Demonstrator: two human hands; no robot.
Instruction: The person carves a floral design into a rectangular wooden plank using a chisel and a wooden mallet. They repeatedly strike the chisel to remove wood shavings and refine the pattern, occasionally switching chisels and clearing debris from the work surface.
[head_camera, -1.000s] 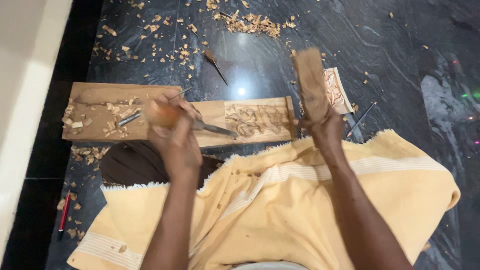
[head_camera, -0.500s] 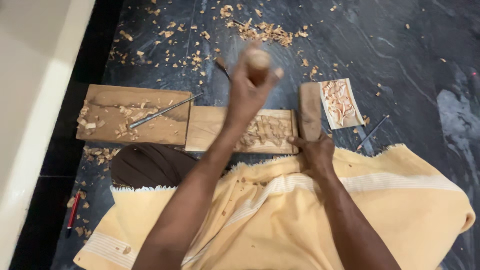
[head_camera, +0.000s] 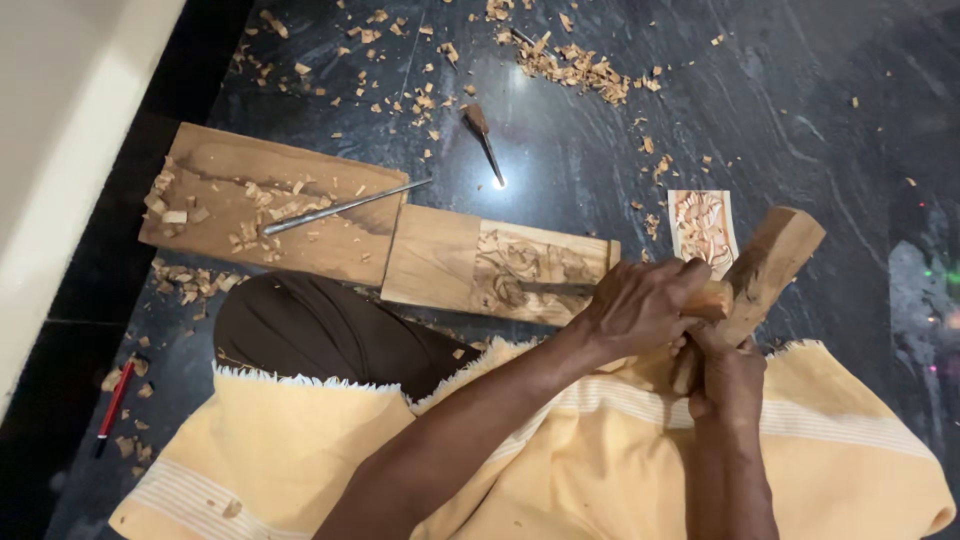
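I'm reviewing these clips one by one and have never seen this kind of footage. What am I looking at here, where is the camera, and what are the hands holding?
The camera sits on a person's head and looks down at their own lap and hands; there is no machine. The left hand grips a chisel by its wooden handle, blade lying on a partly carved wooden board. The right hand holds a wooden mallet. On the dark stone floor lie wood chips, a second board with a metal rod on it, a spare chisel, a small carved panel and a red pencil.

your left hand (head_camera: 640, 305) hides the chisel's (head_camera: 560, 288) handle; your right hand (head_camera: 728, 375) covers the mallet's (head_camera: 765, 265) grip.
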